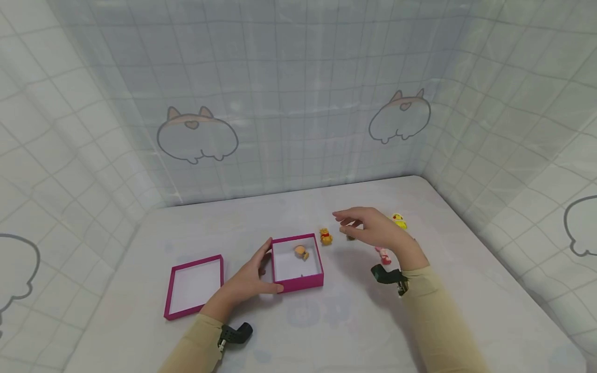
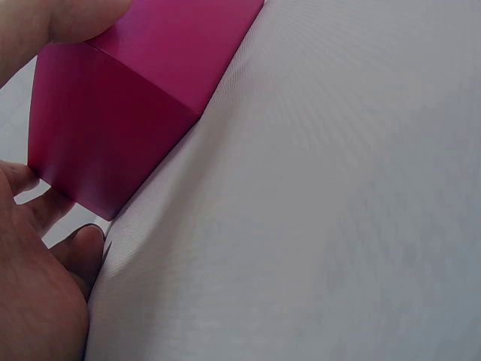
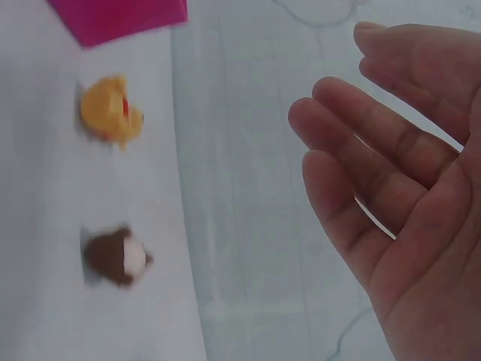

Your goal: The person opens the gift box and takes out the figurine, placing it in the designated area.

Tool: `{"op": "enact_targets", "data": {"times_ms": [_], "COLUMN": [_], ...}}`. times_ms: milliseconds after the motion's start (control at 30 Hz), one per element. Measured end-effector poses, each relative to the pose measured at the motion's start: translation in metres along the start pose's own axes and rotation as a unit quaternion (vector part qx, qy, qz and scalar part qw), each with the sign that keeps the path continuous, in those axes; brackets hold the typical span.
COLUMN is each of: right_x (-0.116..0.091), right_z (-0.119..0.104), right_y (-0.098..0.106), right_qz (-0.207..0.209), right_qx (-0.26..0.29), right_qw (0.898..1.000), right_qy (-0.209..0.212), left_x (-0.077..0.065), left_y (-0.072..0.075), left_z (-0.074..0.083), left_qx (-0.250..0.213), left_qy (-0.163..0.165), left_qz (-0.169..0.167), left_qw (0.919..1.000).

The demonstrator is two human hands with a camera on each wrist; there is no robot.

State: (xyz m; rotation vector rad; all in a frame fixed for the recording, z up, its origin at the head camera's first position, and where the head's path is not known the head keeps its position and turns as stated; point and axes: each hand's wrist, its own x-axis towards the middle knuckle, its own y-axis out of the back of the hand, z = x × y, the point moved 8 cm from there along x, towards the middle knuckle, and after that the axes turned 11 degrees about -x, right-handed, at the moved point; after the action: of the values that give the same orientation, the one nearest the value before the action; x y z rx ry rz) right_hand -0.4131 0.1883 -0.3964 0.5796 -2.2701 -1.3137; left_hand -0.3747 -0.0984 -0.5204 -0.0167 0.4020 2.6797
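A magenta-edged box [image 1: 298, 284] with a white inside stands on the table, and a small orange-and-yellow figurine [image 1: 300, 252] lies in it. My left hand [image 1: 249, 280] grips the box at its left side, thumb at the front corner and fingers along the side. In the left wrist view the thumb and fingertips touch the magenta box walls [image 2: 113, 128]. My right hand [image 1: 373, 226] is raised over the table right of the box, fingers loosely bent and holding nothing. Nearest to it are a yellow bear figurine [image 1: 326, 237] with red and a brown figurine [image 3: 116, 256], partly hidden in the head view.
A magenta-rimmed lid [image 1: 170, 292] lies inside-up left of my left hand. Beyond my right wrist sit a yellow figurine [image 1: 398, 221] and a pink-and-red one [image 1: 384, 256]. Grid-patterned curtain walls [image 1: 298, 103] enclose the table at the back and sides.
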Motion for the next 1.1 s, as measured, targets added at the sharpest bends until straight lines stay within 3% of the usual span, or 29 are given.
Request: {"op": "enact_targets", "data": {"times_ms": [300,600,1100], "right_x": [0.026,0.045,0.059], "right_z": [-0.032,-0.059,-0.073], "right_y": [-0.026,-0.06,-0.092], "right_qz": [-0.031,-0.088,-0.124], "right_qx": [0.006,-0.021,-0.107], "right_qw": [0.998,0.989,0.977], "right_qy": [0.057,0.116,0.134], "left_x": [0.0,0.0,0.001], "left_y": [-0.002,-0.002,0.0], "left_z": [0.002,0.003,0.0], "left_qx": [-0.003,-0.002,0.008], "left_qy": [0.004,-0.004,-0.005], "left_qz": [0.003,0.0,-0.006], "left_qw": [1.0,1.0,0.9999]}}
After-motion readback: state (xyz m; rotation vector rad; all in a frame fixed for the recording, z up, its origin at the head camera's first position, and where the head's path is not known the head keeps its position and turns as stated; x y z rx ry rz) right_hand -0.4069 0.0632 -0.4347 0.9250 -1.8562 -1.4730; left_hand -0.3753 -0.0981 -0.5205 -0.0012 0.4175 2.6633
